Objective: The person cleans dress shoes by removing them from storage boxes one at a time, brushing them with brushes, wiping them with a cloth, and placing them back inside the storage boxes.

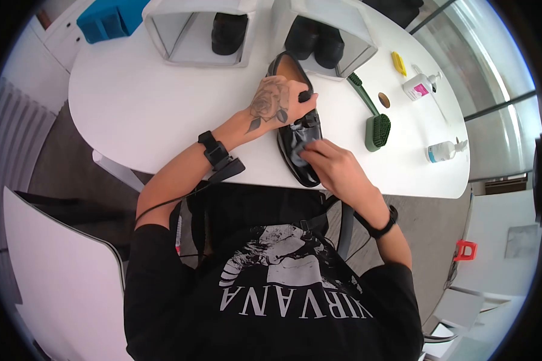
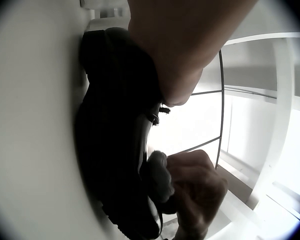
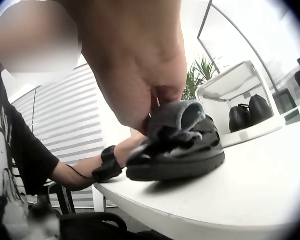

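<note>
A black leather shoe (image 1: 307, 176) with a tan insole lies on the white table, its toe toward the person. My left hand (image 1: 274, 102), tattooed on the back, grips the shoe around its upper near the opening. Bunched between the fingers of my right hand (image 1: 340, 171) is a grey cloth (image 3: 175, 120), pressed against the front of the shoe. The left wrist view shows the cloth (image 2: 160, 175) against the glossy upper close to the toe. Part of the shoe's upper is hidden by the left hand.
Behind the shoe stand two white open-fronted boxes (image 1: 199, 62) holding black shoes (image 1: 229, 33). To the right are a long-handled green brush (image 1: 361, 90), a green block brush (image 1: 377, 132), a yellow item (image 1: 398, 64), a pump bottle (image 1: 420, 87) and another bottle (image 1: 442, 151). Something blue (image 1: 108, 21) sits far left.
</note>
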Available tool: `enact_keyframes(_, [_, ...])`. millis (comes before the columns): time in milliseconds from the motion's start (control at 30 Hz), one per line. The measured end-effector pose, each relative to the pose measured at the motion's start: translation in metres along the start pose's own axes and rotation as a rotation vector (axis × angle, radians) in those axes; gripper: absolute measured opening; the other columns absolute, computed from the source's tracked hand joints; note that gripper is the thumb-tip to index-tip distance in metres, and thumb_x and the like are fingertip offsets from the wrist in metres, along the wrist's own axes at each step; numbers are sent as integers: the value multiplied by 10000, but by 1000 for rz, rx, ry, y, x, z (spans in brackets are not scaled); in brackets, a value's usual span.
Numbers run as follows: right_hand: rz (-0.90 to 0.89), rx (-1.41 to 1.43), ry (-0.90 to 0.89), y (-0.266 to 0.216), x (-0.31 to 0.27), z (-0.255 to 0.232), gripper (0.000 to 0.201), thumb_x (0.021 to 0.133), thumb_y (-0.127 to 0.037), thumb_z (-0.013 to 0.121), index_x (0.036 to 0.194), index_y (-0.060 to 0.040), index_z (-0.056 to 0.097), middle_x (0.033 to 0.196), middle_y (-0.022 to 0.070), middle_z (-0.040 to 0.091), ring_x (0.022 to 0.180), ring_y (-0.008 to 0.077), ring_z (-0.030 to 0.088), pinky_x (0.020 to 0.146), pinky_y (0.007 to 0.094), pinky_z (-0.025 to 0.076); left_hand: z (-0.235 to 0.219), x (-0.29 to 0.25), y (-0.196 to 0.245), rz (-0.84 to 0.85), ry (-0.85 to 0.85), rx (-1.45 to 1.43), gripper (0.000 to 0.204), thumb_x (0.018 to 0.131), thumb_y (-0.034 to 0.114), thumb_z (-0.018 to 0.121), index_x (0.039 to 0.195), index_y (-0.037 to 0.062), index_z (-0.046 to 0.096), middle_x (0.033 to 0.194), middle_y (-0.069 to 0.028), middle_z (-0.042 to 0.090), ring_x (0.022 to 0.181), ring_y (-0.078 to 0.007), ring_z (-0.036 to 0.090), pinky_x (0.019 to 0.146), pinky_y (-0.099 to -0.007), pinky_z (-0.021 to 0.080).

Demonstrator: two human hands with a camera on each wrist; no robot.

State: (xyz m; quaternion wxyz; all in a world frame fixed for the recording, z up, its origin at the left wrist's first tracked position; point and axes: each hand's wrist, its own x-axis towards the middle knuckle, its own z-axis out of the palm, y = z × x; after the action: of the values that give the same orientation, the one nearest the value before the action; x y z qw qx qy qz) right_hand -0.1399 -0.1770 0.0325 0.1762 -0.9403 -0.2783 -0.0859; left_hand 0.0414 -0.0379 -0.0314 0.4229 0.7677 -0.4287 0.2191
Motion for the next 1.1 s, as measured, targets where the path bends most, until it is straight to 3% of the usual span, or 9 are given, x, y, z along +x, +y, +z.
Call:
enact_keyframes(133, [97,-27,-191,-20,-30,-21,361,756,44,669,1117,40,686,1076,104,616,962,300,652,822,401,573,-6,4,6,-93,-81,8,455,947,389,691,685,20,653,598,-189,604,611,-403,620,652,-463,518])
enact_keyframes(400, [-92,-139,21,-9,29,-16,324,743,24,689,1066,14,707,1094,91,617,998,266,631,808,376,575,-18,11,16,-151,-188,28,457,955,380,676,687,10,657,631,-195,633,648,-404,644,703,-474,530])
enact_keyframes(533, [-109,-88,-123,0,27,3,323,734,20,693,1056,12,702,1059,83,595,1001,258,621,791,372,573,-21,10,15,-154,-235,67,434,970,380,677,734,16,708,652,-179,673,667,-418,651,776,-448,537])
enact_keyframes(567, [-78,-28,-137,-5,19,-3,319,735,33,698,1054,20,705,997,87,576,969,264,618,784,382,569,-22,5,14,-122,-206,88,344,995,371,667,1010,38,754,880,-187,749,836,-391,703,883,-423,539])
enact_keyframes(600, [-77,-17,-160,-9,8,-5,319,735,33,698,1054,20,705,997,87,576,969,264,618,784,382,569,-24,-18,2,-144,-207,77,344,995,371,667,1010,38,754,880,-187,749,836,-391,703,883,-423,539])
enact_keyframes(700, [31,37,-207,-25,-22,-9,324,734,67,701,1057,33,709,943,100,578,911,287,620,782,401,556,-44,-65,-25,-354,-591,-250,502,1060,379,585,1472,101,517,1323,-147,670,1192,-277,659,1015,-365,510])
enact_keyframes(833, [75,83,-71,-16,-30,-6,309,751,78,689,1055,27,708,967,103,587,902,288,622,779,412,550,-25,-79,-41,-185,-379,-445,451,1069,373,565,1419,88,560,1272,-153,684,1145,-280,668,972,-352,517])
enact_keyframes(933, [40,-28,61,-2,-1,8,246,796,56,674,1038,24,704,933,110,589,883,302,635,763,422,547,-35,-57,-32,-446,-553,-360,397,1062,332,563,1377,91,578,1154,-161,687,1056,-287,652,935,-371,500])
enact_keyframes(1100, [112,9,182,12,20,20,138,869,32,697,1005,13,708,920,129,603,890,331,649,760,426,544,-42,-8,5,-118,-443,-8,398,1058,304,554,1369,56,577,1105,-164,653,1061,-321,614,1003,-394,459])
